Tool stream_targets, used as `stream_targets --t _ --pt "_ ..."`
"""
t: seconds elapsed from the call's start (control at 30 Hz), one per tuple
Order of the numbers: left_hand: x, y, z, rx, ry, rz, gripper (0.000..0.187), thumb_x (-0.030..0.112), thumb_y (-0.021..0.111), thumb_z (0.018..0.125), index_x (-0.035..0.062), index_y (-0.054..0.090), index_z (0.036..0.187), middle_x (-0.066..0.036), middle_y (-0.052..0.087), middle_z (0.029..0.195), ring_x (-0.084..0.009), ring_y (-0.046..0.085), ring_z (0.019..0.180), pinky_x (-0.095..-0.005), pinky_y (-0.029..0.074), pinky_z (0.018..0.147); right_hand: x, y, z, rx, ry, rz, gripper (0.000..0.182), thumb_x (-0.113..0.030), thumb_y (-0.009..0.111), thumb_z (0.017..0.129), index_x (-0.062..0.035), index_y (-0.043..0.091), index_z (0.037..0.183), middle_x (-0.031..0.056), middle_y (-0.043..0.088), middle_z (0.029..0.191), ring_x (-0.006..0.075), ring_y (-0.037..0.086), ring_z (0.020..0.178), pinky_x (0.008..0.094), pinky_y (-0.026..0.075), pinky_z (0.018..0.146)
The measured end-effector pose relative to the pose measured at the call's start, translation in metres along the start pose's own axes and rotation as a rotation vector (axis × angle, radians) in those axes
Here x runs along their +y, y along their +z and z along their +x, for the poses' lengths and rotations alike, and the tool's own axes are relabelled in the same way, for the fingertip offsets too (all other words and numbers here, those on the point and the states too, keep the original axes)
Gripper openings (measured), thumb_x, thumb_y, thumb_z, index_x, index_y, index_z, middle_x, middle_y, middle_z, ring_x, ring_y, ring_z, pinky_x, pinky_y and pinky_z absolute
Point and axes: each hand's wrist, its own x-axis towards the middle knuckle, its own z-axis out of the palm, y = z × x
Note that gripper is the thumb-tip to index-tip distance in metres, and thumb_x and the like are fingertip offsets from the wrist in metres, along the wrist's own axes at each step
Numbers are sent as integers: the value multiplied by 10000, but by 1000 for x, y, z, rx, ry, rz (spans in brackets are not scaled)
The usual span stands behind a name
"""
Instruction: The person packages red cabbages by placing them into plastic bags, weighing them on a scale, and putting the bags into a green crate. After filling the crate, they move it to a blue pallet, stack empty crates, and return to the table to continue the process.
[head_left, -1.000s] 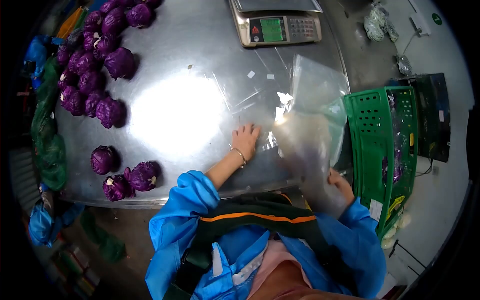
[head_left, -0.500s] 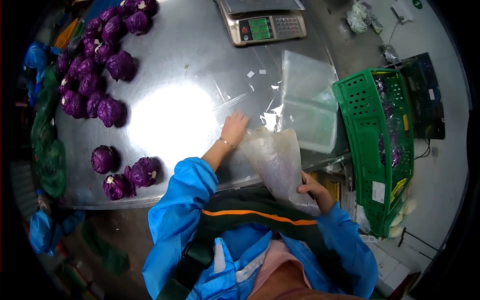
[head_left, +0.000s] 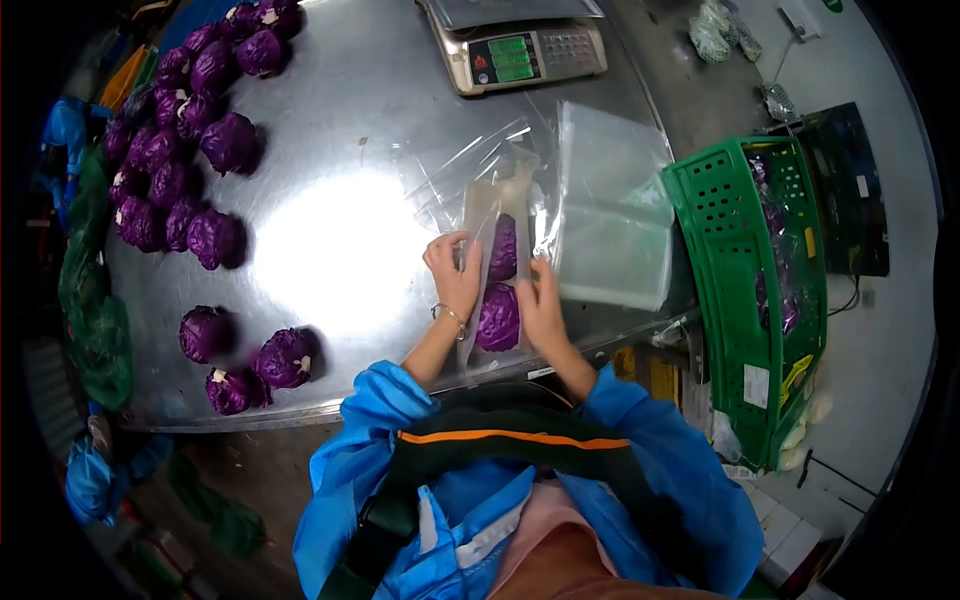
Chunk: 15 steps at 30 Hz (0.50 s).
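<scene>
Two red cabbages (head_left: 499, 318) lie in a row inside a cloudy, translucent plastic sleeve (head_left: 480, 205) on the metal table. Clear film spreads around its far end. Along the sleeve's left edge, my left hand (head_left: 456, 277) has its fingers curled on the plastic. My right hand (head_left: 541, 307) grips the opposite edge, thumb and fingertips by the upper cabbage. Just right of that hand lies a stack of clear plastic bags (head_left: 613, 215).
Several loose red cabbages (head_left: 230, 143) cover the table's left side, with three more near its front edge. A digital scale (head_left: 520, 55) stands at the back. On the right is a green crate (head_left: 718, 215) with wrapped purple produce. Blue-sleeved arms of another person show at far left.
The sleeve has swung from near my body onto the table, where the two cabbages now show in it. My right hand has moved left and away from my body, opposite my left hand.
</scene>
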Motion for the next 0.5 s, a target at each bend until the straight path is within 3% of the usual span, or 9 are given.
stream_targets --t 0.03,0.07,0.1,0.23,0.3,0.33,0.37,0.47,0.5 --pt "0 -2 4 4 -105 -3 262 176 672 761 50 555 959 -102 497 945 -257 460 900 -353 382 795 7 -5 17 -8 151 146 669 -207 531 880 15 167 1396 228 445 1219 305 480 1079 348 388 924" --pt "-3 -4 9 -36 -217 -131 419 272 726 722 36 522 1001 -99 456 981 -228 446 906 -334 387 797 -5 -16 42 -65 323 362 725 -183 520 881 -5 63 1416 200 504 1140 248 520 996 294 448 812" --pt "-5 -4 12 -50 -236 -127 455 281 733 715 29 507 1019 -105 450 986 -227 446 910 -331 390 797 -1 -18 61 -12 149 208 744 -157 510 876 -29 21 1422 194 515 1090 221 529 933 260 463 737" --pt "-3 -3 22 -69 -309 -75 663 333 760 681 -1 434 1152 -139 411 1060 -249 444 962 -334 388 865 45 10 157 95 -277 -128 538 -220 525 861 -36 351 1335 232 561 1112 336 603 888 382 480 720" --pt "2 3 24 58 -479 -137 777 343 757 689 6 359 1265 -169 385 1138 -281 439 1022 -350 376 917 54 15 162 -125 -62 -211 377 -269 502 872 -27 511 1161 228 594 1016 360 602 878 411 470 730" --pt "-3 5 25 85 -558 -132 891 357 752 696 26 254 1356 -212 338 1241 -299 425 1077 -366 377 934 59 20 158 -231 50 -255 349 -293 490 877 -23 590 1073 225 611 968 372 601 873 425 464 734" --pt "-10 5 27 103 -616 -210 902 356 750 698 28 239 1365 -216 328 1261 -289 430 1073 -362 386 921 58 21 138 -171 118 -335 320 -311 488 895 -41 639 978 195 635 810 227 630 774 353 470 709" --pt "-17 5 25 136 -819 -533 946 349 737 719 28 161 1397 -215 313 1322 -232 462 1027 -330 430 855 98 0 84 -287 410 76 256 -206 502 893 -8 637 986 149 638 746 198 600 748 328 462 678" --pt "-18 4 24 122 -797 -561 860 315 704 762 16 197 1389 -183 490 1172 -188 511 913 -294 444 817 98 -11 79 -366 415 47 251 -198 500 897 -9 639 984 121 626 729 183 590 728 318 459 661"
